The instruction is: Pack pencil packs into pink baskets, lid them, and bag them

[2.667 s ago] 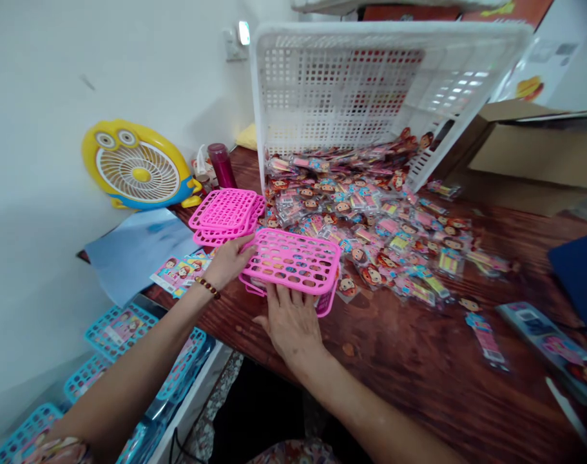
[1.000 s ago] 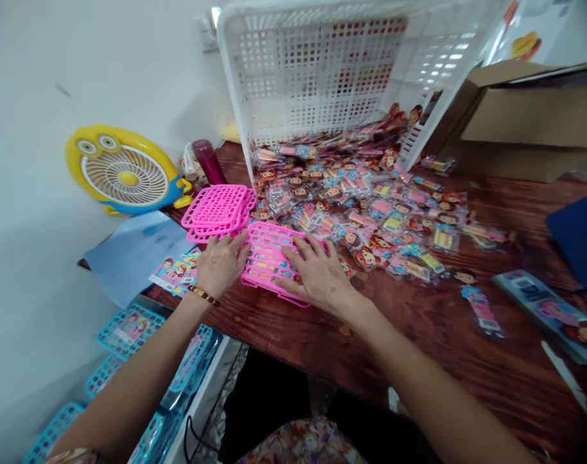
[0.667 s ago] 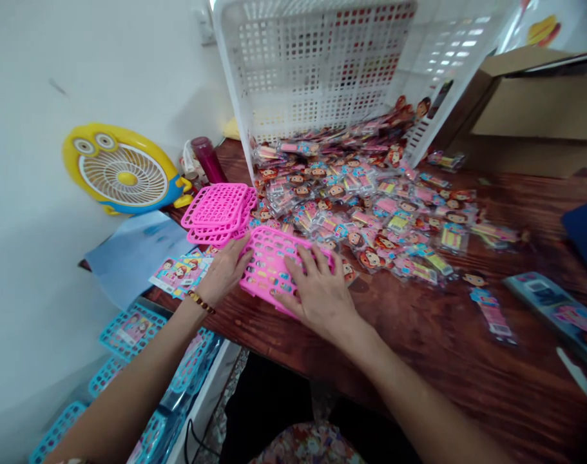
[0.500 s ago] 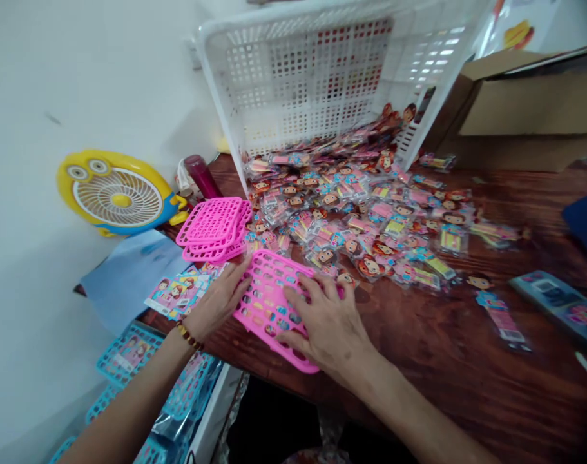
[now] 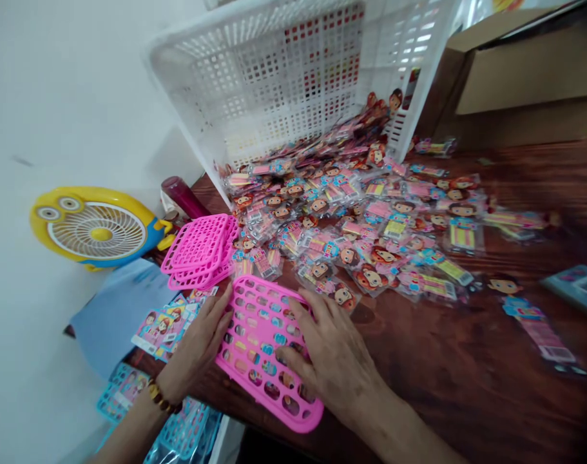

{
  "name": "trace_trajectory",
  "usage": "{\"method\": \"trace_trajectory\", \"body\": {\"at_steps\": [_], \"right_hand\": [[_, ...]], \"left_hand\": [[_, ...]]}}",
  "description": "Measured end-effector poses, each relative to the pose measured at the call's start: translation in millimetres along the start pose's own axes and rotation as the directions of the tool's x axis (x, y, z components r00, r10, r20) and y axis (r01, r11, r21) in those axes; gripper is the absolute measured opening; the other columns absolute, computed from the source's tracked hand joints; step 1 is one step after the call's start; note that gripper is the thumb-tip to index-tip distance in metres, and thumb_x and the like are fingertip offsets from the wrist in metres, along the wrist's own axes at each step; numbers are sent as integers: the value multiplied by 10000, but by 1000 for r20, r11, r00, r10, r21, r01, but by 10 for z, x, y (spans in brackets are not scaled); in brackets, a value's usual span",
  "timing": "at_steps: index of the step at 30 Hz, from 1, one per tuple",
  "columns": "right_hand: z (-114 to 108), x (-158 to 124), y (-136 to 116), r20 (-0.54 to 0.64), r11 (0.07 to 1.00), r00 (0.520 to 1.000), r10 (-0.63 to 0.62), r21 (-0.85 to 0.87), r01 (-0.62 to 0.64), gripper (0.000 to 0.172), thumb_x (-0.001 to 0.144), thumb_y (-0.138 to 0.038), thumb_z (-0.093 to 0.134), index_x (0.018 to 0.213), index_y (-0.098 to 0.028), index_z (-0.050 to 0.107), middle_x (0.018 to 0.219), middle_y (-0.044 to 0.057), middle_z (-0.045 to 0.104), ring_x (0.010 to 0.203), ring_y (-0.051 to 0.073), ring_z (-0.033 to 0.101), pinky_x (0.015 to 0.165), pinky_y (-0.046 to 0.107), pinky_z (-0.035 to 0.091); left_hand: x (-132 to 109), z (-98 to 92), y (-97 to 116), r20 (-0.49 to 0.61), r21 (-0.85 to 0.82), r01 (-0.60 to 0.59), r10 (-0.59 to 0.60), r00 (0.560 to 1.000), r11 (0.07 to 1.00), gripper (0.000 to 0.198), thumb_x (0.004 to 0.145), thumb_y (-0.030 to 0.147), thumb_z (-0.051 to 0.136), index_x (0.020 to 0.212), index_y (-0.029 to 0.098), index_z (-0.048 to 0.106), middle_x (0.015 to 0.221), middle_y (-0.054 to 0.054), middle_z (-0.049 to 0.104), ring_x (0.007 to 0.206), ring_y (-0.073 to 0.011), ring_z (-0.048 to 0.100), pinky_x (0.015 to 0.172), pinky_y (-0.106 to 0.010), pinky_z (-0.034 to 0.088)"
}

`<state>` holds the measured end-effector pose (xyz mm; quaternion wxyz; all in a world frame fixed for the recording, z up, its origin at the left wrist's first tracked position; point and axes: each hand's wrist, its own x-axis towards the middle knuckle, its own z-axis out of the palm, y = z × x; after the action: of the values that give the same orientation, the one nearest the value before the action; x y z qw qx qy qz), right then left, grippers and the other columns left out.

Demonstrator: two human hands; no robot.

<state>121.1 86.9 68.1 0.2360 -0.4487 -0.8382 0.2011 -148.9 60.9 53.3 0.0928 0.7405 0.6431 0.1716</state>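
Lower centre, we saw right hand, fingers apart, atop pink perforated lid; left hand's grip unclear; uneven pressure risked skewing it.

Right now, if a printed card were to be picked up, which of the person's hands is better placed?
Probably the left hand: it lies at the left edge of the pink perforated lid, beside the printed cards. The right hand is on the lid's right side, farther from them.
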Motion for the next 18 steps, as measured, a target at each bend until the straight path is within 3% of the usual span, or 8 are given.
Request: {"method": "trace_trajectory", "body": {"at_steps": [3, 8, 11, 14, 18], "right_hand": [[17, 23, 47, -92, 996, 996, 11, 85, -4, 532, 838, -430, 657, 1287, -159, 564, 1306, 144, 559, 1162, 304, 495, 979, 486, 413], [79, 67, 112, -227, 984, 970, 92, 170, -53, 252, 870, -326, 635, 1098, -219, 623, 1115, 61, 660, 1057, 247, 540, 986, 462, 337], [69, 124, 140, -214, 973, 968, 128, 214, -81, 229, 847, -326, 666, 1046, -223, 620, 1059, 42, 670, 1012, 235, 559, 959, 449, 333], [38, 206, 188, -126, 967, 983, 134, 232, -102, 227, 855, -349, 666, 1044, -225, 643, 1015, 37, 665, 1003, 239, 569, 957, 469, 320], [55, 275, 274, -68, 946, 986, 150, 300, -123, 205, 942, -250, 527, 1071, -240, 686, 979, 37, 639, 938, 205, 583, 902, 444, 372]], "left_hand": [[-19, 23, 4, -16, -13, 7, -7, 1000, 1000, 526, 1009, 323, 336, 1521, 317, 214, 1520, -60, 381, 1374, -228, 394, 1147, -453, 363], [-24, 14, 42, -9, -34, 27, -28, 1000, 999, 523, 1006, 325, 344, 1517, 310, 233, 1524, -71, 372, 1374, -230, 394, 1167, -469, 329], [-14, -8, 64, 20, -47, 37, -36, 999, 998, 524, 1006, 333, 329, 1520, 290, 234, 1512, -85, 382, 1383, -235, 387, 1168, -462, 332], [0, -22, 72, 35, -49, 38, -36, 999, 998, 520, 1001, 341, 339, 1513, 284, 262, 1485, -82, 422, 1381, -233, 396, 1157, -441, 359], [13, -24, 82, 9, -44, 34, -34, 999, 998, 514, 992, 352, 358, 1498, 288, 302, 1480, -73, 439, 1365, -236, 425, 1149, -440, 374]]}}
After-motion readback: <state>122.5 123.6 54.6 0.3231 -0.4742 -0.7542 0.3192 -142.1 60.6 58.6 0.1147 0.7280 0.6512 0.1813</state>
